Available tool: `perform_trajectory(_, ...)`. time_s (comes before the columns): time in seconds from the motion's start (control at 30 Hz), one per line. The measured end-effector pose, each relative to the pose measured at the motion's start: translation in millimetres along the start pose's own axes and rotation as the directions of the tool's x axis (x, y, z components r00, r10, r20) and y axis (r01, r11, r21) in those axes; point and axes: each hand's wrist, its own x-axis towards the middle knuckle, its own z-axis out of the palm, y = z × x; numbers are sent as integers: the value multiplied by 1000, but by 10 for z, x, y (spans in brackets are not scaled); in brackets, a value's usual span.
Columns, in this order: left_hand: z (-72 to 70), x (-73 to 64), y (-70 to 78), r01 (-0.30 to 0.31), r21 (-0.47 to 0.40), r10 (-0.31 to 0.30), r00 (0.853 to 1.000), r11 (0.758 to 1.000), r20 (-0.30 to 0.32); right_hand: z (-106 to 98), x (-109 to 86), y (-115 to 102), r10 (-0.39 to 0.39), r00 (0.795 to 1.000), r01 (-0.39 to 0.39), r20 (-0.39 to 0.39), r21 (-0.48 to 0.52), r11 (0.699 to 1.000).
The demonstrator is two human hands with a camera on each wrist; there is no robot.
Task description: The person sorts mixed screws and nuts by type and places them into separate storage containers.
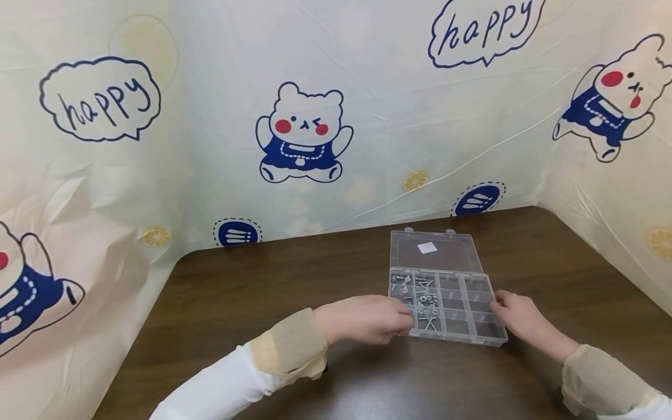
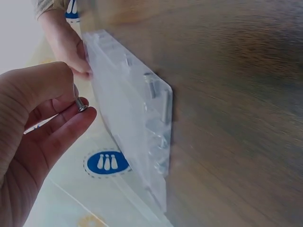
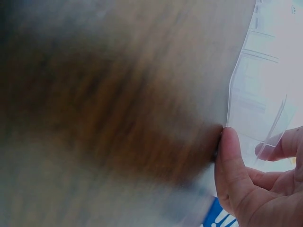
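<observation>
A clear plastic compartment box lies on the table with its lid folded open toward the back. Screws and nuts fill its left columns, while the right columns hold nothing visible. Over the box's left front edge is my left hand. Its fingertips pinch a small metal screw, head showing in the left wrist view; the fingers hide it in the head view. My right hand holds the right side wall, fingertips on either side of it in the right wrist view.
The box stands on a dark wooden table. A printed cloth with bears and lettering hangs behind and along both sides. On the raised lid is a white paper label.
</observation>
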Motion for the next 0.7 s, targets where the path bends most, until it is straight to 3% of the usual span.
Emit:
perform_trajectory(0.23, -12, 182, 19, -36, 82, 36, 999, 996, 0, -7, -8, -6, 6, 1000, -7, 12, 19, 1000)
perform_trajectory(0.53, 6, 427, -22, -27, 30, 26, 1000, 999, 13, -1, -4, 14, 8, 1000, -8, -4, 6, 1000)
perform_trajectory(0.7, 42, 523, -26, 33, -10, -33, 999, 999, 15, 10, -4, 9, 10, 1000, -10, -4, 26, 1000)
